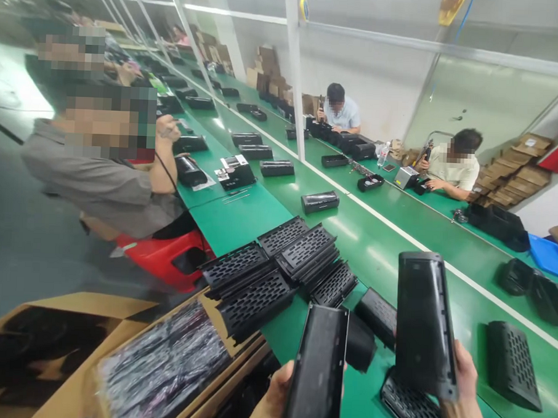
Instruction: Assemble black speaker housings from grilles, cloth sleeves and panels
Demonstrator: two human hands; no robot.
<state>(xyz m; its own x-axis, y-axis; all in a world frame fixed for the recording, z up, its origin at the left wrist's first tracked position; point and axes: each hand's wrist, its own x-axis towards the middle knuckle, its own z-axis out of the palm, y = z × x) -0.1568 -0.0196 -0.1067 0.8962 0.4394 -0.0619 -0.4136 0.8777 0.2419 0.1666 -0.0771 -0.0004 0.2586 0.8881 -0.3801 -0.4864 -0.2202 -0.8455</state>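
My left hand (278, 391) is wrapped round a long black casing (317, 365), held upright at the bottom centre, its smooth face toward me. To the right, my right hand (465, 371) grips another black casing (424, 320) from its lower right side, also raised above the table. Below and between them lie a dark rounded casing (360, 343), a black housing (380, 315) and a slotted black housing (411, 404). Stacks of slotted black panels (256, 300) sit just beyond my left hand. The two held casings do not touch each other.
An open carton with plastic-wrapped parts (165, 364) stands at the lower left, beside another carton (94, 302). A person in grey (95, 176) sits at left on a red chair (166, 259). Black housings (320, 201) line the green table (241, 216); two people work across it.
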